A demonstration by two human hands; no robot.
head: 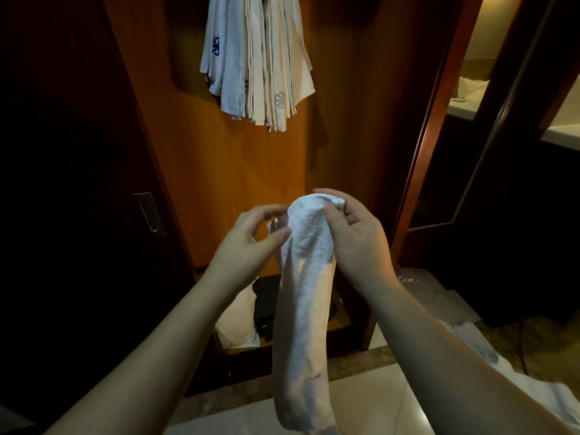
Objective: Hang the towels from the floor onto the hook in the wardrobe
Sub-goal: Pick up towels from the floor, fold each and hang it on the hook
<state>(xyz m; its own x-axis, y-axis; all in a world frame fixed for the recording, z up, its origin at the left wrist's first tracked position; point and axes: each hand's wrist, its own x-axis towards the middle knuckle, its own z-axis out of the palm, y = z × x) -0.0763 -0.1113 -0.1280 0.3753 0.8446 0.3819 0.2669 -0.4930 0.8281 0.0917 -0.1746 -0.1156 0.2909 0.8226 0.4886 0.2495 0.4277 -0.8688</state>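
A: Towel (306, 296) in hand, white and waffled, hanging limp from chest height toward the floor tiles (370, 400). My right hand (354, 233) pinches its top fold, thumb over the cloth.

B: And the left?

A: Left hand (248, 240) is half curled beside the top edge, fingertips just touching; I judge it is not gripping. More towels on the floor (489, 350) lie to my right.

B: Target?

A: Hung towels (255, 61) bunched high on the wardrobe back panel (194, 158). The hook itself is hidden under them.

B: Advice for the step?

A: Find a loop or corner at the top first, spread it with both hands, then lift well above the bunch so it seats on the hook, not on cloth.
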